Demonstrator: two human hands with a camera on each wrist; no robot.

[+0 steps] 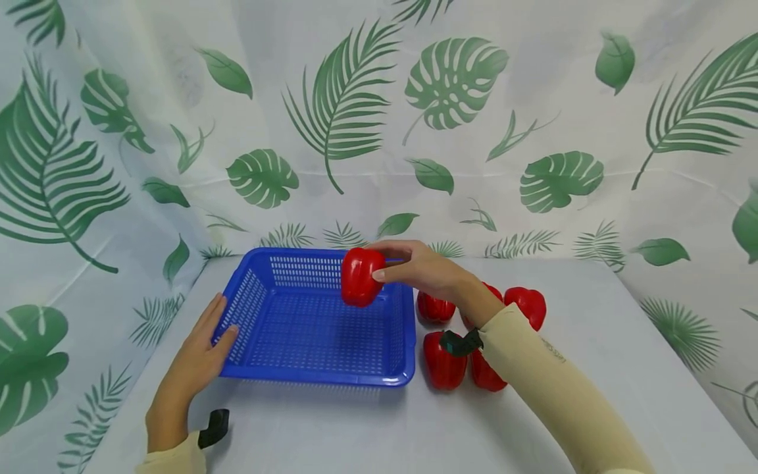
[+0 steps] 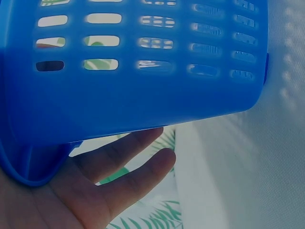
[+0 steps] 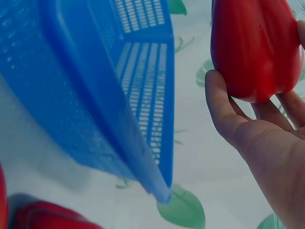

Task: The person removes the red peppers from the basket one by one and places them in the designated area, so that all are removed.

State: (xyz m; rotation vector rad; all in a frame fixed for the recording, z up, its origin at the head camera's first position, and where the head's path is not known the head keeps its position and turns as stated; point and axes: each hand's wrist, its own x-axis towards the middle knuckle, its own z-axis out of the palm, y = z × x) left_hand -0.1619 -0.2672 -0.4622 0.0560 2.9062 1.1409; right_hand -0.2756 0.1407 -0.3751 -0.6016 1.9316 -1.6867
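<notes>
A red bell pepper point(image 1: 358, 276) is pinched between the thumb and fingers of my right hand point(image 1: 417, 266), raised over the right back part of a blue plastic basket point(image 1: 308, 380). In the right wrist view, fingers cup the lower end of this pepper point(image 3: 255, 47), apart from the basket rim point(image 3: 114, 105). My left hand point(image 1: 198, 349) rests against the basket's left side, thumb at the rim near the front corner. The left wrist view shows nearly straight fingers point(image 2: 138, 181) beside the slotted wall point(image 2: 143, 100).
Several red bell peppers point(image 1: 444, 365) lie on the white table point(image 1: 331, 434), right of the basket and partly hidden under my right forearm. A white cloth with green leaf prints point(image 1: 367, 197) hangs behind and to the left of the table.
</notes>
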